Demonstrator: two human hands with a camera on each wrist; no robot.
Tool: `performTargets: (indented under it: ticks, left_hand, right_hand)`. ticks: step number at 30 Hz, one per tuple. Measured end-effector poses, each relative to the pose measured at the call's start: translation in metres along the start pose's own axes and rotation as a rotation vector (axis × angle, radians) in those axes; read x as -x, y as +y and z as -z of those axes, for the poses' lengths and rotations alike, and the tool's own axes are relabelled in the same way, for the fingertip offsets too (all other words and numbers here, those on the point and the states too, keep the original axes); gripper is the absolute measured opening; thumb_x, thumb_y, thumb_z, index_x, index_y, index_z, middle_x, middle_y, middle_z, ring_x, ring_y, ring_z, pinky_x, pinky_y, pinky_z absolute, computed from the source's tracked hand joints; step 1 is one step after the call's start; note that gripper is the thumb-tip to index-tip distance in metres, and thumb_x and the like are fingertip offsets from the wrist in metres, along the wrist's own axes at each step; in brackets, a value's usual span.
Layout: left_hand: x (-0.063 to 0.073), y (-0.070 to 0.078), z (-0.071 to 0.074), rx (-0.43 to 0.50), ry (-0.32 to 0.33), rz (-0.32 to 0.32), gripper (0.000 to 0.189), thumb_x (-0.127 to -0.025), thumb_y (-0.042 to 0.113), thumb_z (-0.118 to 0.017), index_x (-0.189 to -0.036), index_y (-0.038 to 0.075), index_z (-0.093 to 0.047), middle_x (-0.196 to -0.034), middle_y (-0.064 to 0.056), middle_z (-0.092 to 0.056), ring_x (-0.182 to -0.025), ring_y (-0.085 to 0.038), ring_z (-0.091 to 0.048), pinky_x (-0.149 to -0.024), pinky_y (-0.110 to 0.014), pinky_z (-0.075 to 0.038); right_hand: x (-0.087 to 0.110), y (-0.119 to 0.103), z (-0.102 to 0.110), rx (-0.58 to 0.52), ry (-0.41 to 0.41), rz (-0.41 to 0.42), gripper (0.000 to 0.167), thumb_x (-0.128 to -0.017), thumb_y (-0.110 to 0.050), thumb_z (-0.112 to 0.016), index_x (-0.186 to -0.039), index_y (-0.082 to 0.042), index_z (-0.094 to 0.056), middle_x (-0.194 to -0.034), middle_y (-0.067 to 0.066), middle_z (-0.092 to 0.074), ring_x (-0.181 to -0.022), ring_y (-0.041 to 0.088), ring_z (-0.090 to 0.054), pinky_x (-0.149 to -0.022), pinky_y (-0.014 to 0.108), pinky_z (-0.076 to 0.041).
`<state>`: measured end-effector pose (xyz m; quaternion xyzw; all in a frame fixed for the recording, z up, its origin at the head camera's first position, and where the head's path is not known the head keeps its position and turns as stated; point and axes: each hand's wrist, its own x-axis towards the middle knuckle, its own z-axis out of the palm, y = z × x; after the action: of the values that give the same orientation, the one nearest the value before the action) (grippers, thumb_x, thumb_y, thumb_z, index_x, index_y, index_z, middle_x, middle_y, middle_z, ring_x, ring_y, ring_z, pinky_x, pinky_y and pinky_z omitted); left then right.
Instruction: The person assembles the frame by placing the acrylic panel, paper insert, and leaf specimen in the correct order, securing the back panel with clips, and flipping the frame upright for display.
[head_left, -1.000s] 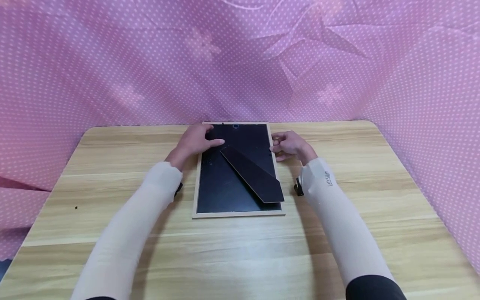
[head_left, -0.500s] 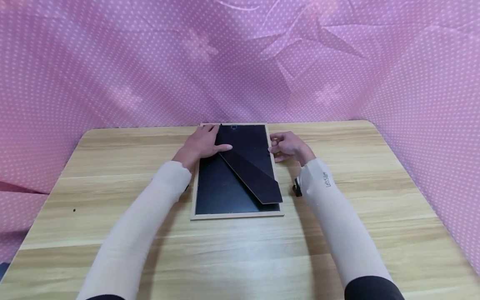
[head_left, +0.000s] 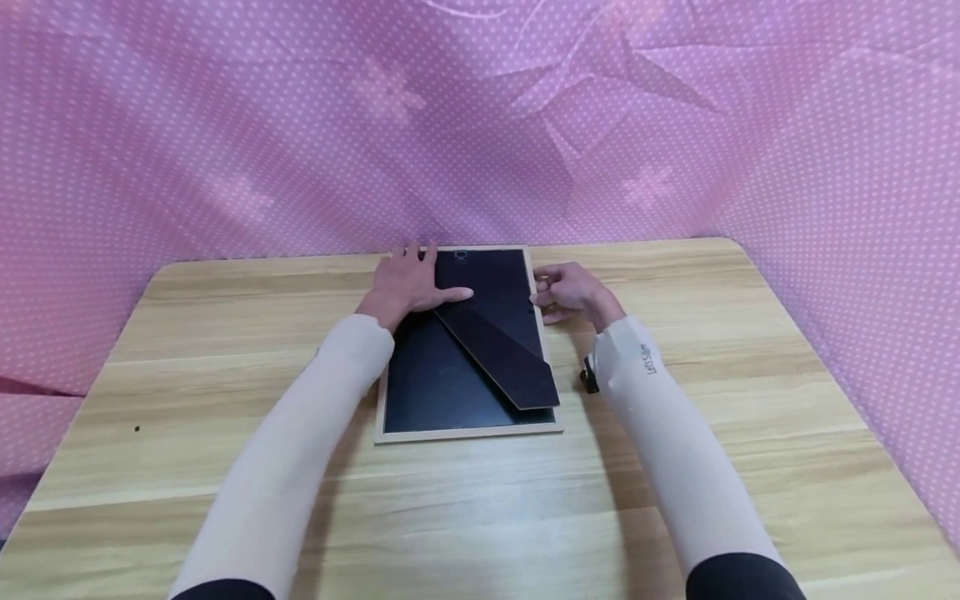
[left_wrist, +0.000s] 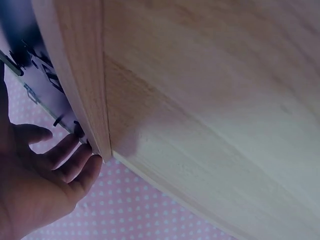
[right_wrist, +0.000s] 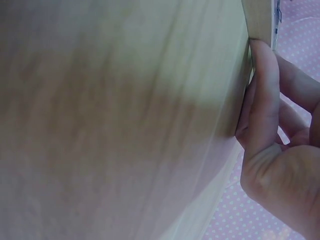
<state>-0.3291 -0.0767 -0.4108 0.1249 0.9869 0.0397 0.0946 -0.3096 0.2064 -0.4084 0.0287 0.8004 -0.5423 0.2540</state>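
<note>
A picture frame (head_left: 469,432) with a light wooden border lies face down on the table, its black backing board (head_left: 427,383) upward. Slanting across the board is a black easel leg (head_left: 498,354). My left hand (head_left: 408,283) rests spread over the upper left corner, thumb stretched towards the middle. In the left wrist view, the left fingertips (left_wrist: 92,162) are right at the frame's corner. My right hand (head_left: 570,292) holds the right border with bent fingers, one fingertip (right_wrist: 260,50) against the wooden side in the right wrist view. A small metal hanger (head_left: 461,255) sits near the top.
The wooden table (head_left: 712,400) ends just behind the frame, where a pink dotted cloth (head_left: 480,150) hangs. A tiny dark speck (head_left: 137,428) lies on the table at the left.
My left hand has moved right and further onto the frame's upper left corner, its fingers spreading. My right hand keeps its place at the right border. The whole view has shifted slightly.
</note>
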Motion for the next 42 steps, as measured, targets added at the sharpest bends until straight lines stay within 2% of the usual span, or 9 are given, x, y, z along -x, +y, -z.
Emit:
performTargets:
  ticks: [9,13,22,29,37,42]
  left_hand:
    - [-0.0035,-0.0016,-0.0003,-0.002,-0.002,0.023,0.117,-0.082,0.086,-0.049,-0.162,0.006,-0.018,-0.163,-0.027,-0.016,-0.150,-0.044,-0.012,-0.124,-0.062,-0.019]
    - [-0.0058,-0.0040,-0.0012,-0.002,-0.008,0.023,0.117,-0.081,0.087,-0.050,-0.163,0.009,-0.017,-0.163,-0.027,-0.017,-0.150,-0.045,-0.013,-0.124,-0.062,-0.020]
    - [-0.0066,-0.0021,0.0027,0.052,0.005,0.020,0.116,-0.081,0.083,-0.055,-0.163,0.009,-0.018,-0.162,-0.027,-0.014,-0.149,-0.044,-0.011,-0.118,-0.060,-0.035]
    - [-0.0063,-0.0016,0.0047,0.065,-0.036,0.019,0.113,-0.084,0.083,-0.052,-0.163,0.010,-0.018,-0.165,-0.026,-0.009,-0.151,-0.044,-0.004,-0.120,-0.061,-0.031]
    - [-0.0054,-0.0075,0.0047,0.084,-0.086,-0.004,0.108,-0.087,0.080,-0.050,-0.163,0.011,-0.019,-0.166,-0.025,-0.006,-0.152,-0.043,-0.002,-0.124,-0.060,-0.022]
    - [-0.0051,-0.0091,0.0035,0.079,-0.088,-0.009,0.108,-0.087,0.080,-0.049,-0.163,0.010,-0.019,-0.166,-0.025,-0.006,-0.151,-0.044,-0.004,-0.123,-0.061,-0.025]
  right_hand:
    - [-0.0027,0.0016,-0.0012,-0.009,-0.002,-0.006,0.067,-0.097,0.004,-0.063,-0.157,-0.005,-0.035,-0.117,0.011,-0.050,-0.096,0.021,-0.063,-0.079,0.033,-0.066]
    - [-0.0027,0.0014,-0.0022,-0.014,-0.004,-0.006,0.067,-0.097,0.004,-0.063,-0.157,-0.005,-0.036,-0.115,0.010,-0.051,-0.094,0.020,-0.064,-0.077,0.033,-0.066]
    - [-0.0026,-0.0034,0.0007,-0.004,0.010,-0.005,0.066,-0.097,0.004,-0.063,-0.157,-0.005,-0.035,-0.112,0.008,-0.051,-0.092,0.017,-0.062,-0.077,0.033,-0.066]
    - [-0.0044,-0.0039,0.0013,-0.009,0.012,-0.015,0.066,-0.097,0.004,-0.063,-0.157,-0.005,-0.036,-0.111,0.008,-0.051,-0.092,0.017,-0.062,-0.077,0.033,-0.066]
    - [-0.0060,-0.0031,0.0011,-0.017,0.020,-0.028,0.064,-0.098,0.004,-0.063,-0.156,-0.005,-0.038,-0.112,0.009,-0.050,-0.094,0.017,-0.060,-0.078,0.033,-0.066]
    - [-0.0056,-0.0026,0.0011,-0.012,0.018,-0.027,0.065,-0.098,0.004,-0.063,-0.156,-0.005,-0.037,-0.113,0.009,-0.050,-0.094,0.017,-0.061,-0.078,0.033,-0.066]
